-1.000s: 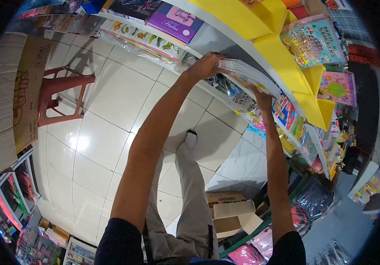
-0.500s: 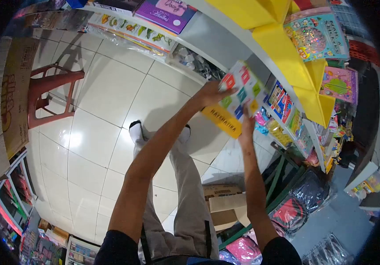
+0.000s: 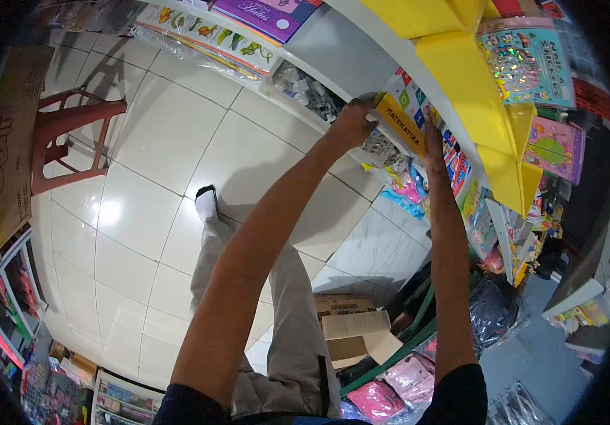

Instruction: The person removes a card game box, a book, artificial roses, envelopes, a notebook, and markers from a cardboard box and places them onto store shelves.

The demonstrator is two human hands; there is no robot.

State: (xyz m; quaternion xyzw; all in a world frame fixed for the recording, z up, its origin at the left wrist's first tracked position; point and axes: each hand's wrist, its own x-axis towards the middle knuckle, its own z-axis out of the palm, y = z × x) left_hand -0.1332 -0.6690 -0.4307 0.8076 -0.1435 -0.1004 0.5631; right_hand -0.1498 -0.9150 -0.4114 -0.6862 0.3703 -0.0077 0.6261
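Note:
A stack of books with a yellow band reading MATEMATIKA (image 3: 400, 123) lies at the edge of the grey shelf (image 3: 333, 44). My left hand (image 3: 352, 126) is closed on its left end, thumb and fingers at the corner. At the right end my right hand (image 3: 432, 146) holds its side, fingers along the edge. The purple book (image 3: 266, 17) and the book with vegetable pictures (image 3: 205, 34) lie farther left on the shelf unit. Below the stack are small packaged goods (image 3: 407, 185).
A red plastic stool (image 3: 81, 138) stands on the tiled floor at the left, beside a large cardboard piece (image 3: 14, 149). An open carton (image 3: 354, 333) is near my legs. Yellow folders (image 3: 454, 92) and sticker packs (image 3: 528, 64) hang at the right.
Both hands have moved the MATEMATIKA stack right and up, from in front of the shelf onto its edge. The stack is now partly under the yellow folders' ledge. The view has shifted slightly.

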